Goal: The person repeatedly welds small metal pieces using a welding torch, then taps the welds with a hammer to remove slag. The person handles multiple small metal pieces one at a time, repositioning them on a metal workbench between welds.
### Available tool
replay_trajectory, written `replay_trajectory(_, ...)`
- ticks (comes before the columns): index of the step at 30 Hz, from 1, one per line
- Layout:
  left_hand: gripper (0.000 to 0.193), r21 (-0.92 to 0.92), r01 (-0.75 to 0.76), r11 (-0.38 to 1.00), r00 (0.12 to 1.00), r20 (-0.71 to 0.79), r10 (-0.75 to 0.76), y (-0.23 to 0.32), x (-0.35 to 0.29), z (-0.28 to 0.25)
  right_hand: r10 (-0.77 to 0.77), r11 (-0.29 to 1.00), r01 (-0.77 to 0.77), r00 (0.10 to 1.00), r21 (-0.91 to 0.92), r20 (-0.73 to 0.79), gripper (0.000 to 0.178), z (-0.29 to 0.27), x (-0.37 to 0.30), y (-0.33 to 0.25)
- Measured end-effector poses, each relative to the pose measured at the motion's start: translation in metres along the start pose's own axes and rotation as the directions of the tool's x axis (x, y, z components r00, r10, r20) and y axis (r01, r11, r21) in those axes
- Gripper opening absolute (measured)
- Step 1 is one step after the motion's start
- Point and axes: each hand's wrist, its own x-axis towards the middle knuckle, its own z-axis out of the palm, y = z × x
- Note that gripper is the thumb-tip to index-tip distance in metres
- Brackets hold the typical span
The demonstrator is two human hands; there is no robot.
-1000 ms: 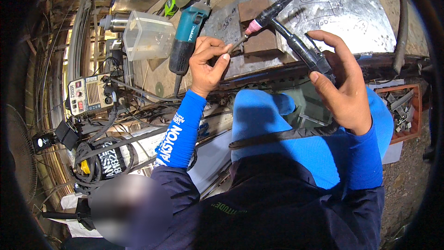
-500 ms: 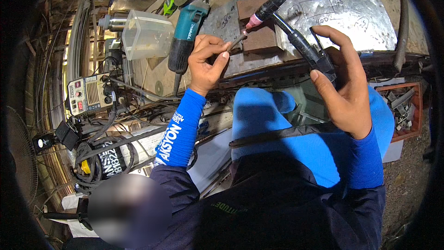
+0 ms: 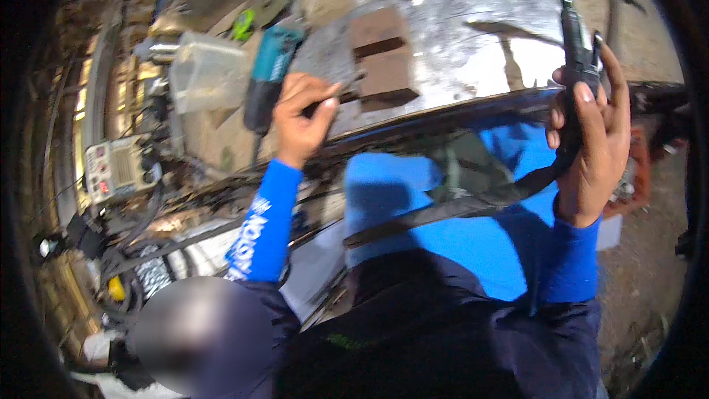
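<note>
My right hand (image 3: 600,133) is wrapped round the handle of a black welding torch (image 3: 572,33), raised over the right end of the metal plate (image 3: 458,29). The torch head is near the top edge of the view, apart from the blocks. My left hand (image 3: 304,118) is closed in a pinch on a short grey metal rod (image 3: 338,89). Only its tip shows beyond the fingers, blurred by motion. Just right of this hand, two brown blocks (image 3: 385,77) lie one behind the other on the plate. The torch cable (image 3: 458,214) crosses over my lap.
Left of my left hand lies a teal and black angle grinder (image 3: 269,77), beside a clear plastic container (image 3: 210,74). A green tape measure (image 3: 243,25) is behind them. A welding machine (image 3: 118,168) stands at far left. The red crate (image 3: 639,170) is at lower right.
My right hand has lifted the torch away from the rod and blocks, up and to the right. The left hand has drawn slightly left of the blocks, still pinching the rod. The view has shifted.
</note>
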Motion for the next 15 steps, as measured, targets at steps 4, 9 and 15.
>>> replay_trajectory(4,0.017,0.011,-0.006,1.0,1.0,0.001,0.006,0.001,-0.005,-0.007,-0.098,0.992,0.117,0.946,0.045,-0.309,0.06,-0.053,-0.043,-0.018)
replay_trajectory(9,0.02,0.015,-0.021,1.0,1.0,-0.022,0.022,0.001,-0.004,0.001,0.176,0.968,-0.249,0.777,-0.038,-0.604,0.047,-0.192,-0.158,0.029)
replay_trajectory(15,0.02,0.011,0.004,1.0,0.997,-0.071,-0.003,0.002,-0.008,0.008,0.409,0.473,-0.814,0.541,-0.337,-0.735,0.069,-0.274,-0.263,0.057)
